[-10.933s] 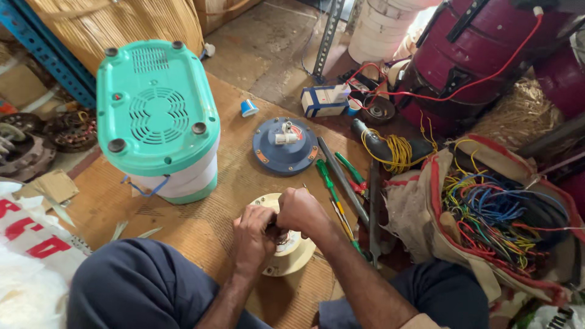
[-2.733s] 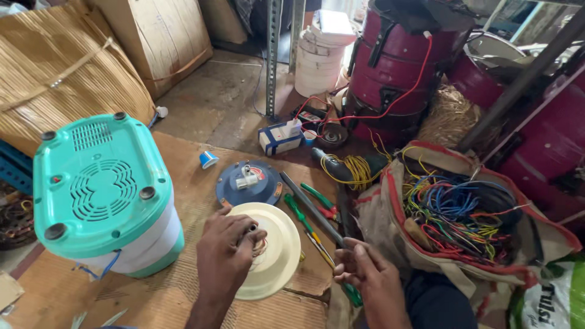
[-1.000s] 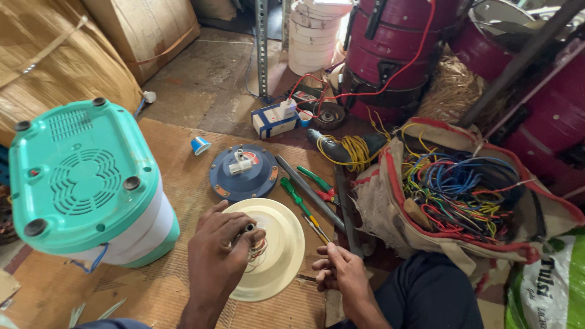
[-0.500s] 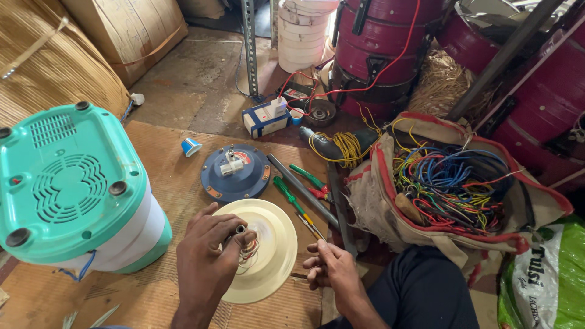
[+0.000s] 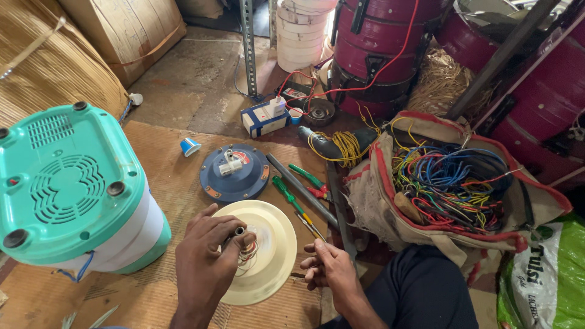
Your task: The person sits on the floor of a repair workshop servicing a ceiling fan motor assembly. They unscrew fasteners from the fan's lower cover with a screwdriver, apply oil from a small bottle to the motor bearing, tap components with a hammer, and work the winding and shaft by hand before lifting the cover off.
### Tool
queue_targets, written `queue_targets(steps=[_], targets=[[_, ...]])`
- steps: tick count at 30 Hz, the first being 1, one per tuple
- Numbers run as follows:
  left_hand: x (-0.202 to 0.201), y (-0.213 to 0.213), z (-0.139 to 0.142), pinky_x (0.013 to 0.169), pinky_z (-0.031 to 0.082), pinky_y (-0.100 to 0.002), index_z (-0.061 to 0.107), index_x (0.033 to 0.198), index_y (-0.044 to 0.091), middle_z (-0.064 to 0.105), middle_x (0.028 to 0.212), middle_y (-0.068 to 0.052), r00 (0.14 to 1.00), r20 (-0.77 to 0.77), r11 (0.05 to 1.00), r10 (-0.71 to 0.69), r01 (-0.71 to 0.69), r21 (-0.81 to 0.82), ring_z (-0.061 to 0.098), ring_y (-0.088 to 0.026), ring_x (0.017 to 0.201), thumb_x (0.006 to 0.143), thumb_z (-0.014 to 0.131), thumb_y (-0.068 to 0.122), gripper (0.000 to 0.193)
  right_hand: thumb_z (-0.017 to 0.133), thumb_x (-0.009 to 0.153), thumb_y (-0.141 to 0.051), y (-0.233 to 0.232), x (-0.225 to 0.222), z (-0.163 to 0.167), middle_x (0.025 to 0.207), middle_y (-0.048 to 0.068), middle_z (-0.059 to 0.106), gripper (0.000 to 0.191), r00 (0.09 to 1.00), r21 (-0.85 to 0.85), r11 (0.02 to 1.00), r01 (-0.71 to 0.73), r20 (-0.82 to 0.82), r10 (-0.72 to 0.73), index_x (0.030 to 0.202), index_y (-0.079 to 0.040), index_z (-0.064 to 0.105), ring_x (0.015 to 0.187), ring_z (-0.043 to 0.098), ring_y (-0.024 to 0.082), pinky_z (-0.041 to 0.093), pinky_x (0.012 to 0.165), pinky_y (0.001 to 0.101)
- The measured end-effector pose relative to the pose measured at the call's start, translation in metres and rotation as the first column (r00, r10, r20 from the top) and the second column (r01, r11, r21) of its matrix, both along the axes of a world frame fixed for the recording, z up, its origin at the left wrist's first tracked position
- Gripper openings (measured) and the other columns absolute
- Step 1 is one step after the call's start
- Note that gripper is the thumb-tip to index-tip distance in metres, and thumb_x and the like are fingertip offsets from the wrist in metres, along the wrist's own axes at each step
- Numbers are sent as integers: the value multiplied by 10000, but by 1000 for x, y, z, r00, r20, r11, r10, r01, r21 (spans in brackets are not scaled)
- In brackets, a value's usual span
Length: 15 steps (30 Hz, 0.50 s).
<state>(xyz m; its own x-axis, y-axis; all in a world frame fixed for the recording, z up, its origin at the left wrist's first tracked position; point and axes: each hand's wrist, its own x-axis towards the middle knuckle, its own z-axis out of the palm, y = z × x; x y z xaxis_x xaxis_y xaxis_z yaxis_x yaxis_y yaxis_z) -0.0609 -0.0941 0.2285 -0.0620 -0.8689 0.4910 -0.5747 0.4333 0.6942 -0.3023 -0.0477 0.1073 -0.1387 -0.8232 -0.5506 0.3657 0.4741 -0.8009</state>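
Lying at lower centre of the frame, the cream disc [image 5: 268,256] is being pinned by the left hand [image 5: 207,262], fingers closed on its small metal shaft [image 5: 239,231]; the right hand [image 5: 329,271] is being rested loosely curled beside the screwdrivers [image 5: 292,198].

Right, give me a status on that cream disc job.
Done: the blue round cover lies apart on the mat. In hand: left hand grips a small cylinder at the cream disc centre; right hand rests by the screwdrivers. Left: wires at the centre hang loose.

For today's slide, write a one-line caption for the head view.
Left hand grips a cream disc's central shaft while right hand reaches a screwdriver.
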Motion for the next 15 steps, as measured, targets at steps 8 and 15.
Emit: queue_targets(steps=[8, 15], targets=[[1, 1, -3, 1041, 489, -426, 790, 876, 74, 777, 960, -45, 1000, 3, 1000, 9, -9, 4, 660, -324, 1159, 701, 822, 148, 193, 524, 998, -403, -2, 2, 4, 803, 117, 697, 481, 1000, -11, 1000, -11, 3, 11, 1143, 33, 668, 552, 661, 164, 556, 489, 341], [4, 4, -6, 1022, 494, -428, 796, 879, 83, 774, 962, -48, 1000, 11, 1000, 4, -4, -1, 657, -326, 1152, 689, 829, 154, 205, 520, 1004, -422, -4, 11, 20, 847, 104, 701, 517, 990, -94, 994, -61, 123, 72, 1195, 35, 671, 672, 682, 169, 577, 537, 341]])
